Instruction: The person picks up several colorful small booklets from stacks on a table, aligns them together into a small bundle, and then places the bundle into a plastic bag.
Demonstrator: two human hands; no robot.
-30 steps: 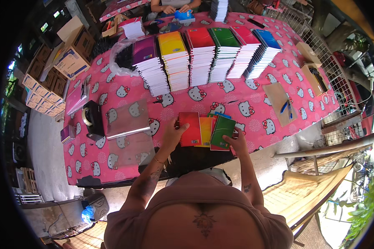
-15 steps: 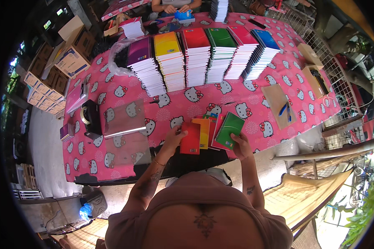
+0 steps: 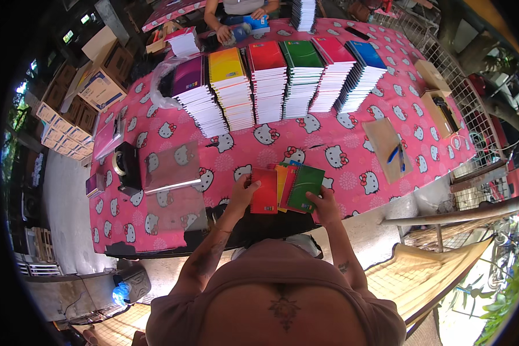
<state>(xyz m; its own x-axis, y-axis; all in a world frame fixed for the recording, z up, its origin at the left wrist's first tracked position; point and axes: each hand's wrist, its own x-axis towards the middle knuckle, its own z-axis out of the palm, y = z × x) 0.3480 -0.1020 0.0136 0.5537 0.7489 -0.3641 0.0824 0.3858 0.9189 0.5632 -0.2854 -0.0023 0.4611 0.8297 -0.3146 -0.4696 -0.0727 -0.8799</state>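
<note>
Notebooks in a loose fan at near edge of pink tabletop: red notebook clamped along its left side by thumb and fingers of left hand, green notebook pinched at its lower right by right hand, yellow notebook and pink notebook partly hidden between. Beyond, row of six tall notebook stacks, purple at left to blue at right. To the left, clear plastic sheet and black tape dispenser; to the right, brown board with blue pens on top. At far side, co-worker's hand near blue-covered pad
</note>
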